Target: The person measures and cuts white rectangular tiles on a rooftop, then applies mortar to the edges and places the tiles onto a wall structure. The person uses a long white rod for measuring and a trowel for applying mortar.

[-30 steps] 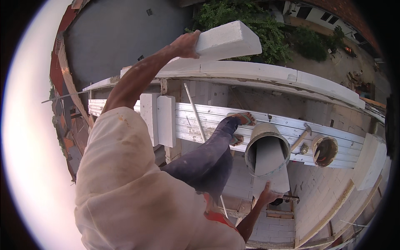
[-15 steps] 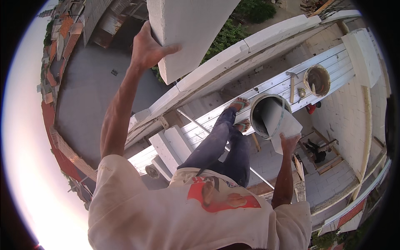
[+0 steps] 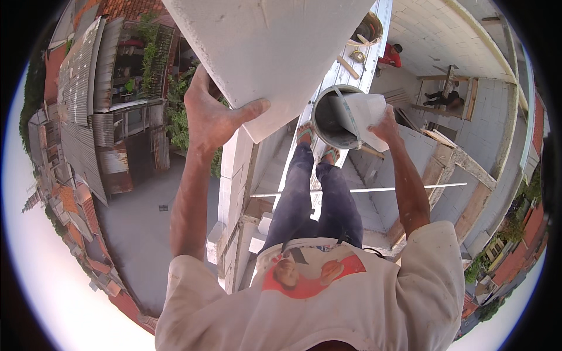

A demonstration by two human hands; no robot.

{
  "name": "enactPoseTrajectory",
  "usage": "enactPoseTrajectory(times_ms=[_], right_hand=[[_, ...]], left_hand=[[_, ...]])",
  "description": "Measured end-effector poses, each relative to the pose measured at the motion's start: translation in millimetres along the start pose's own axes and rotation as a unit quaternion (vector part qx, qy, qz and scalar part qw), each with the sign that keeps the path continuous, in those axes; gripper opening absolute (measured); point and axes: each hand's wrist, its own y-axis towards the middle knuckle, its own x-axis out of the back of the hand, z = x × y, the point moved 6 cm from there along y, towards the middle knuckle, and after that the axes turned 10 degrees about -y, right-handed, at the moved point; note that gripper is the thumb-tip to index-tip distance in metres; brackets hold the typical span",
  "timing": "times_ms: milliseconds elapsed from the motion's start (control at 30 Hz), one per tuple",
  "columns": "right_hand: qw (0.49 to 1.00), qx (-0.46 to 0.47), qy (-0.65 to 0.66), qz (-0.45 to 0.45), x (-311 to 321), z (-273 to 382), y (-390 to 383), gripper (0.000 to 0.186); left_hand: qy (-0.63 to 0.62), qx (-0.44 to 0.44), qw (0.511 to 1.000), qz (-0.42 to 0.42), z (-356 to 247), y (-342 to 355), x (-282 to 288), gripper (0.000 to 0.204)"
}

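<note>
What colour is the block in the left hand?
The block in the left hand is greyish white, best seen in the head view.

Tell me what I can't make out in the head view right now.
All in the head view:
Pale block: upper end, cut off by the top edge.
Left hand: some fingers, behind the block.
Wooden handle: upper end, behind the block.
White board: inner end, lost in the bucket's shadow.

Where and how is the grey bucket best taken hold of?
Likely by the handle, from above and the left: it curves across the open mouth of the bucket, while the pale board jutting to the right, gripped by the right hand, crowds that side.
</note>
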Motion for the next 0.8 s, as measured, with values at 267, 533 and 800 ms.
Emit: enactPoseTrajectory(times_ms=[267, 533, 800], right_hand=[[0.999, -0.034, 0.015, 0.03, 3.1, 2.7, -3.1, 0.108], [0.998, 0.049, 0.034, 0.03, -2.2, -17.0, -6.6, 0.115], [0.995, 0.048, 0.074, 0.048, -0.4, -19.1, -25.4, 0.115]], left_hand=[[-0.032, -0.022, 0.984, 0.175, 20.7, 15.4, -130.3, 0.088], [-0.111, -0.209, 0.906, 0.351, 22.8, -21.6, -223.9, 0.091], [-0.072, -0.224, 0.834, 0.5, 24.6, -53.9, -277.7, 0.088]])
